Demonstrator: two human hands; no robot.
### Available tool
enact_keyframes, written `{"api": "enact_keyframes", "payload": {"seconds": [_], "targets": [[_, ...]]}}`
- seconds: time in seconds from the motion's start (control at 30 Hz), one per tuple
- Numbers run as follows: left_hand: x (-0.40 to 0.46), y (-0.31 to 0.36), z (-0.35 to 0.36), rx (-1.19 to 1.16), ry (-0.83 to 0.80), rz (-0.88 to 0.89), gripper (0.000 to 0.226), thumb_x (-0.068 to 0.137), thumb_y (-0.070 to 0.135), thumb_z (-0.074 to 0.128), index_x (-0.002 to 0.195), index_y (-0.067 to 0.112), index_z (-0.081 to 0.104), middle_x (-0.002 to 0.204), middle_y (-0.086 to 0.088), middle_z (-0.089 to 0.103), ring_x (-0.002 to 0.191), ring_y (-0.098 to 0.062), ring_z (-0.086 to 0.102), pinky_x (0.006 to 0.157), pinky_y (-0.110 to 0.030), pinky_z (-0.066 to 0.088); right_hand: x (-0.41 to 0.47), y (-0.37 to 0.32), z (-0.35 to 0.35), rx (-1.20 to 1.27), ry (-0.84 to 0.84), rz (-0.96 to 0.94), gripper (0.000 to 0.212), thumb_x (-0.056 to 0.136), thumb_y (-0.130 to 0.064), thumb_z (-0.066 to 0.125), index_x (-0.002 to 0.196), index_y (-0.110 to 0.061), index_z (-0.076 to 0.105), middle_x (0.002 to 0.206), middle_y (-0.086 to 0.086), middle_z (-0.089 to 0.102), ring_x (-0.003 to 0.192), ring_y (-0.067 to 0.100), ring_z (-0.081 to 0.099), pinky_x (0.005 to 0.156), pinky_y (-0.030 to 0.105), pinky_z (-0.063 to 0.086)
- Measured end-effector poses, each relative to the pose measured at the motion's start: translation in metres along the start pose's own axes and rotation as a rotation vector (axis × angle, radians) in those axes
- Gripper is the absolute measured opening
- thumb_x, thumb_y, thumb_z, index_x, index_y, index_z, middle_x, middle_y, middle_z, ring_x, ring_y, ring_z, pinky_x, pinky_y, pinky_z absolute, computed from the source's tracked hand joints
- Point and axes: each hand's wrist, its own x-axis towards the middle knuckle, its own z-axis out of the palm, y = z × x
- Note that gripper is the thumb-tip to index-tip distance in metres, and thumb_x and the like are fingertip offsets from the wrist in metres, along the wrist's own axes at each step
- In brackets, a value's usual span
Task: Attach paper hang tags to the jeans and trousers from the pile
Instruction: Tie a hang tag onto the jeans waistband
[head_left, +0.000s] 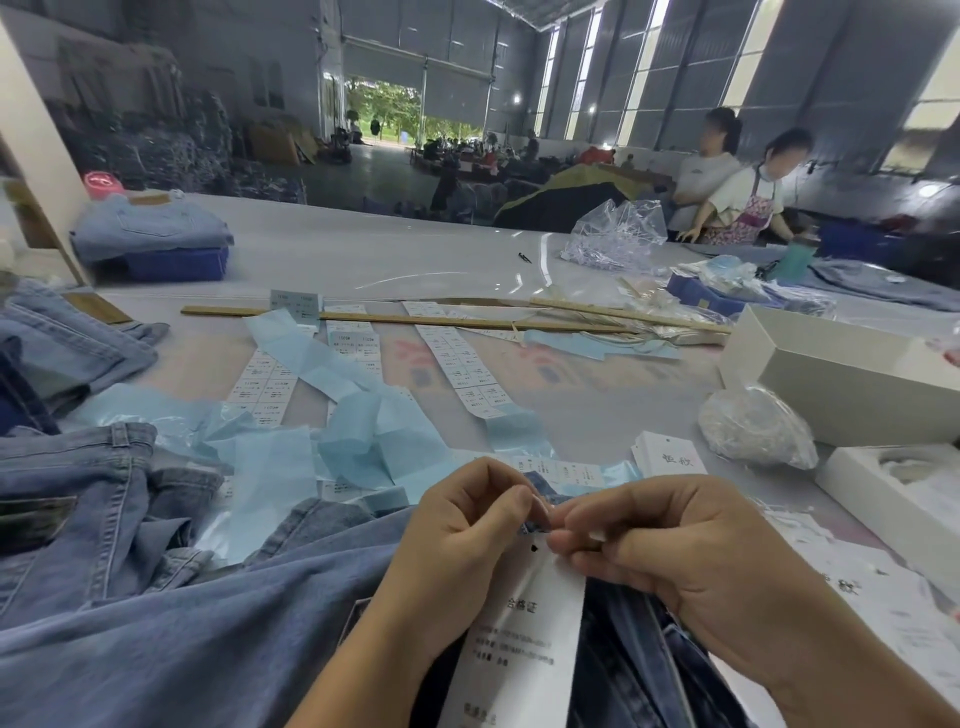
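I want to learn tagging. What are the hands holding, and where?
Both hands, left and right, pinch the white hang tag at its top end, by the jeans.

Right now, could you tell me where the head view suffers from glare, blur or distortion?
Head view: glare streaks on the clear table cover; wide-angle bending of the building's edges; distant workers' faces blurred; both hands, left hand and right hand, and the hang tag are sharp.

both hands meet fingertip to fingertip, left hand (457, 525) and right hand (675, 551) pinching.
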Motion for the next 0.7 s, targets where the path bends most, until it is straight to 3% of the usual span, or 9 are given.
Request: {"api": "enact_keyframes", "payload": {"seconds": [0.17, 0.3, 0.4, 0.57, 0.7], "targets": [[-0.001, -0.001, 0.001, 0.019, -0.002, -0.005, 0.015, 0.085, 0.023, 0.059, 0.075, 0.025, 0.07, 0.066, 0.009, 0.065, 0.051, 0.004, 0.052, 0.052, -0.007, 0.039, 0.006, 0.003, 0.011, -0.102, 0.072, -0.065, 0.032, 0.081, 0.02, 0.06, 0.073, -0.005, 0.078, 0.077, 0.023, 0.073, 0.076, 0.028, 0.074, 0.064, 0.023, 0.059], [0.0, -0.003, 0.001, 0.079, 0.052, 0.031, 0.012, 0.083, 0.03, 0.062, 0.082, 0.023, 0.072, 0.079, -0.002, 0.072, 0.075, -0.017, 0.065, 0.072, -0.028, 0.051, 0.008, 0.008, 0.016, -0.161, 0.135, -0.171, 0.033, 0.087, 0.009, 0.062, 0.076, -0.017, 0.079, 0.071, 0.017, 0.073, 0.067, 0.026, 0.074, 0.056, 0.023, 0.057], [0.0, -0.001, 0.003, 0.063, 0.098, 0.04, 0.012, 0.083, 0.028, 0.061, 0.084, 0.023, 0.073, 0.083, -0.007, 0.074, 0.082, -0.034, 0.066, 0.075, -0.041, 0.052, 0.009, 0.012, 0.018, -0.179, 0.151, -0.244, 0.035, 0.089, 0.004, 0.061, 0.081, -0.025, 0.08, 0.068, 0.013, 0.071, 0.053, 0.021, 0.067, 0.046, 0.025, 0.052], [-0.003, 0.004, 0.006, -0.023, 0.072, 0.018, 0.011, 0.082, 0.02, 0.062, 0.081, 0.016, 0.072, 0.082, -0.011, 0.074, 0.078, -0.019, 0.069, 0.071, -0.022, 0.053, 0.011, 0.027, 0.022, -0.25, 0.203, -0.31, 0.034, 0.088, -0.003, 0.065, 0.086, -0.035, 0.074, 0.061, 0.006, 0.068, 0.04, 0.014, 0.052, 0.039, 0.02, 0.041], [-0.003, 0.006, 0.009, -0.065, 0.071, 0.023, 0.011, 0.082, 0.015, 0.061, 0.079, 0.007, 0.068, 0.077, -0.014, 0.072, 0.069, -0.016, 0.067, 0.066, -0.02, 0.052, 0.009, 0.033, 0.025, -0.197, 0.235, -0.327, 0.007, 0.077, -0.02, 0.072, 0.078, -0.027, 0.07, 0.063, 0.011, 0.069, 0.04, 0.016, 0.052, 0.039, 0.021, 0.04]]}}
